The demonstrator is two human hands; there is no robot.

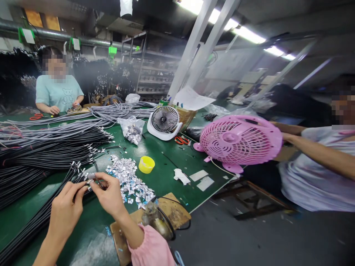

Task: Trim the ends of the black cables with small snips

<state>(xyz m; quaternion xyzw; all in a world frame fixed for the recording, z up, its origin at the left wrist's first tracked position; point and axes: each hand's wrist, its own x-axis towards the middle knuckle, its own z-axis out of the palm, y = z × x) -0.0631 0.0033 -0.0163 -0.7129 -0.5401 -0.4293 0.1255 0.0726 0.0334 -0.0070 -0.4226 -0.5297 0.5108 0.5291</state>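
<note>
Pinching a black cable end (88, 180) between the fingertips of both hands, we worked at the near edge of the green table (166, 173). Our left hand (64, 210) had thumb and forefinger closed on the cable just behind its stripped tip, and our right hand (109, 194) had its fingers clamped on the tip itself, beside a small silvery piece we could not make out. The cable ran back into the bundle of black cables (41, 162) lying across the left of the table. Just right of our hands lay a heap of silver foil scraps (129, 181), and past it a yellow cap (146, 164). Further on stood a clear bag of small metal parts (133, 130), a white desk fan (164, 122) and a pink fan (240, 142). Grey cables (83, 118) stretched towards a person in a light blue shirt (58, 92) at the far end.
</note>
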